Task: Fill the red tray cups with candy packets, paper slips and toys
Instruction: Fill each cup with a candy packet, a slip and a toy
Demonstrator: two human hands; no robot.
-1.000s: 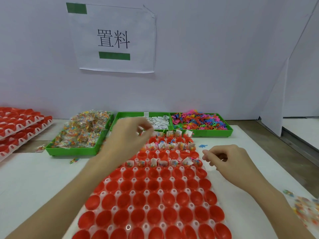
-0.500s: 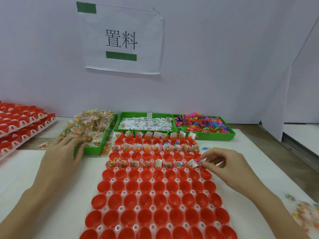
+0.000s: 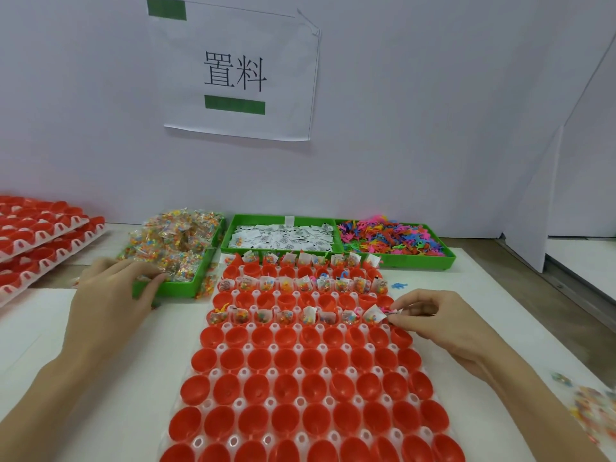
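I have my left hand (image 3: 113,295) out at ten o'clock, fingers spread and curled loosely onto the near corner of the candy bin (image 3: 173,288), touching the packets there; whether it has actually closed on one I cannot tell. I judge it sits there to draw the next packet while the other hand works. My right hand (image 3: 443,323) is at two o'clock on the tray's edge, thumb and forefinger pinched on a small slip of paper (image 3: 395,312) with a pink bit beside it, held right over the last cup of the third filled row, apparently to tuck it in. The red tray (image 3: 300,371) lies dead ahead, long axis toward twelve. Its far rows alternate: three carry packets, white slips and coloured toys standing up, with bare red rows between. Every near row is glossy and hollow. The slip bin (image 3: 283,236) and toy bin (image 3: 393,240) wait at twelve and one.
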